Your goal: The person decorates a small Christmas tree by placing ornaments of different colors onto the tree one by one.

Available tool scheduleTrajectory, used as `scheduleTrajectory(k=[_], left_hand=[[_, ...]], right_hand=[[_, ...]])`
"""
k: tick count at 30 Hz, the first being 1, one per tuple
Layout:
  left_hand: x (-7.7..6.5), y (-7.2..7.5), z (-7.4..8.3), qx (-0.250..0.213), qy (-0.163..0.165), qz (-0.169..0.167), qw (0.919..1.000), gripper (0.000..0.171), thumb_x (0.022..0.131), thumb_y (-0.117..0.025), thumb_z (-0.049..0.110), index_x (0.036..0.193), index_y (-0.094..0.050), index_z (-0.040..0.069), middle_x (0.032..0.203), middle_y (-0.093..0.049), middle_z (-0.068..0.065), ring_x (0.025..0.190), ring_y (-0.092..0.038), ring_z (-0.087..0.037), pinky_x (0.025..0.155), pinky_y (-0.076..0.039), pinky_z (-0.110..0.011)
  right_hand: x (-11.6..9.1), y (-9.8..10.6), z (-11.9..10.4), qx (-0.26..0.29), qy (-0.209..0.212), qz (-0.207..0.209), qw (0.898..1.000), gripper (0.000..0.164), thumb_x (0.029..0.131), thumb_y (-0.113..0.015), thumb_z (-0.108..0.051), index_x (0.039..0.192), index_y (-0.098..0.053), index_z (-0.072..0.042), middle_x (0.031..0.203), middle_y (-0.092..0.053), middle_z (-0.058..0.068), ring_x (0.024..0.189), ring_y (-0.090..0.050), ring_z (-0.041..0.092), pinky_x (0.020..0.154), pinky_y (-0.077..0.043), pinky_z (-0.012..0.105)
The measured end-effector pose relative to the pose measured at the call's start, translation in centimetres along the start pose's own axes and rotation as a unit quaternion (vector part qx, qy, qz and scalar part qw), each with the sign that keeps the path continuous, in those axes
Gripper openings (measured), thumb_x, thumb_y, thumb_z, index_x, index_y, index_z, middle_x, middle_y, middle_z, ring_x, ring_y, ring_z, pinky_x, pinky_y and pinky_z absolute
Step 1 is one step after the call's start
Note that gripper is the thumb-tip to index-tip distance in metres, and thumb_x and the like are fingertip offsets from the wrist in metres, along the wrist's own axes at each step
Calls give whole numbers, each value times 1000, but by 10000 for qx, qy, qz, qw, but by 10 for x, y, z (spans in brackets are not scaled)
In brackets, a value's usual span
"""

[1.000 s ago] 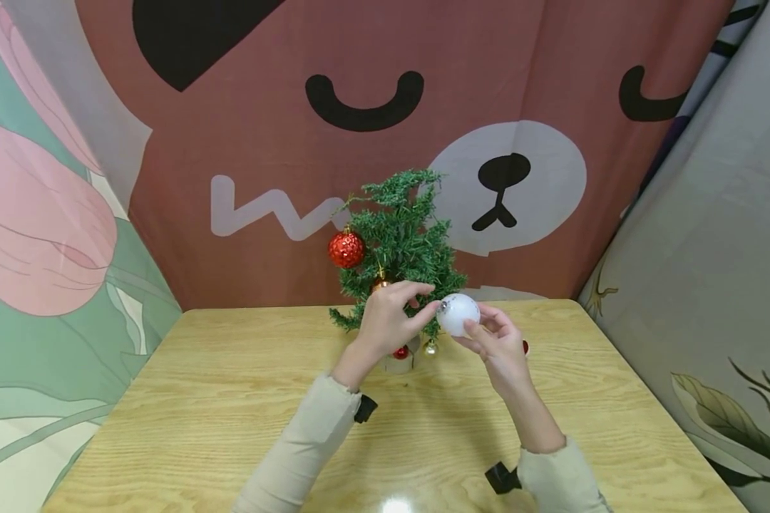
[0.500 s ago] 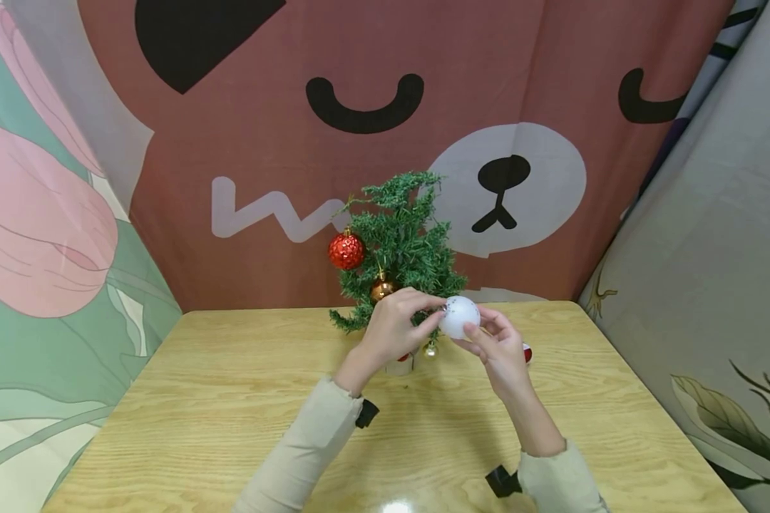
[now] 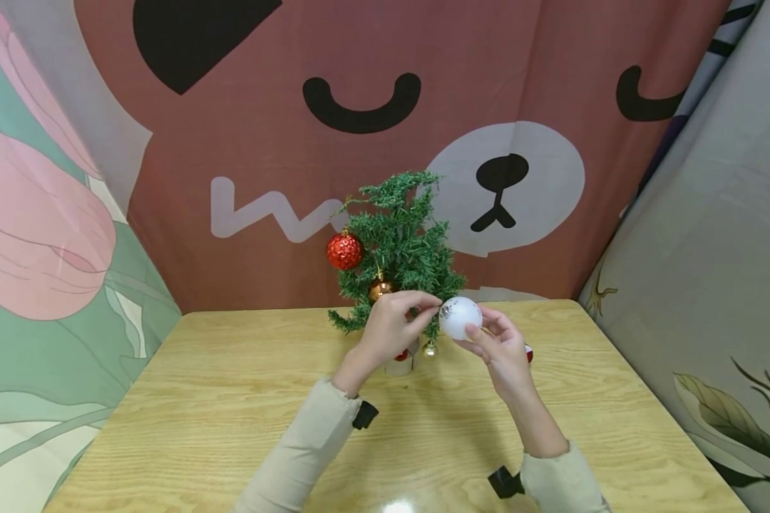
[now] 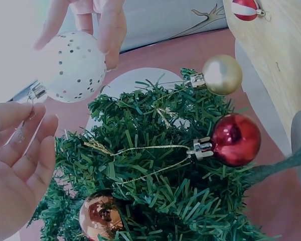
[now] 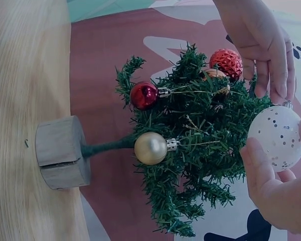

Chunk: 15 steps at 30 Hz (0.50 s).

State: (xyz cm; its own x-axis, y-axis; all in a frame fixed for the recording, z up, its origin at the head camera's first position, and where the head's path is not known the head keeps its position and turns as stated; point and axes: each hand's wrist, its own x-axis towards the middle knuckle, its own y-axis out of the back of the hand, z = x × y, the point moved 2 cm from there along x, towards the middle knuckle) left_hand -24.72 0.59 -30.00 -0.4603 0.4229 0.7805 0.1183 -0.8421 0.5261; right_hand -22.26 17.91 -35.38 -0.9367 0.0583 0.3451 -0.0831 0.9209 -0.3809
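Observation:
A white bauble (image 3: 460, 318) with silver specks is held up in front of the tree's right side, gripped by the fingers and thumb of my right hand (image 3: 504, 354). Its silver cap (image 4: 38, 90) points toward my left hand (image 3: 391, 326), whose thumb and forefinger pinch the thin hanging loop (image 4: 31, 104) at that cap. Behind both hands stands a small green Christmas tree (image 3: 407, 231). On it hang a textured red bauble (image 3: 344, 251), a copper bauble (image 3: 381, 285), a small gold bauble (image 5: 151, 148) and a small shiny red bauble (image 5: 144, 95).
The tree stands on a round wooden base (image 5: 63, 150) near the back of the wooden table (image 3: 231, 413). A red and white striped bauble (image 4: 245, 9) lies on the table to the right, mostly behind my right hand in the head view. Printed curtains (image 3: 263, 142) surround the table.
My left thumb and forefinger, spread apart at first, closed in on the bauble's cap and now pinch together just left of it. The right hand keeps its hold, nearly still.

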Motion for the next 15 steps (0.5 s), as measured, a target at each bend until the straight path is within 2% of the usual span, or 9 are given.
scheduleTrajectory(k=[3, 7, 15], left_hand=[[-1, 1, 0, 11, 36, 5, 10000, 6, 82, -62, 1, 85, -67, 2, 79, -66, -5, 57, -54, -7, 50, -41, -11], [-2, 2, -1, 103, 9, -32, 9999, 7, 81, -60, 0, 83, -65, 3, 73, -64, -2, 57, -53, -6, 51, -41, -11], [-5, 4, 0, 682, -191, -300, 9970, 11, 79, -57, -2, 79, -64, 6, 69, -60, 1, 52, -46, -4, 47, -36, -14]], right_hand=[[0, 1, 0, -47, 2, 35, 10000, 24, 83, -58, 5, 102, -57, -10, 99, -53, 6, 89, -59, 17, 74, -50, 36], [-1, 2, 0, -62, 16, 58, 10000, 27, 82, -57, 9, 101, -58, -11, 101, -55, 6, 88, -60, 17, 74, -50, 36], [-2, 3, -1, -142, 102, 67, 9998, 34, 79, -58, 13, 99, -61, -14, 101, -57, 4, 88, -59, 16, 73, -50, 34]])
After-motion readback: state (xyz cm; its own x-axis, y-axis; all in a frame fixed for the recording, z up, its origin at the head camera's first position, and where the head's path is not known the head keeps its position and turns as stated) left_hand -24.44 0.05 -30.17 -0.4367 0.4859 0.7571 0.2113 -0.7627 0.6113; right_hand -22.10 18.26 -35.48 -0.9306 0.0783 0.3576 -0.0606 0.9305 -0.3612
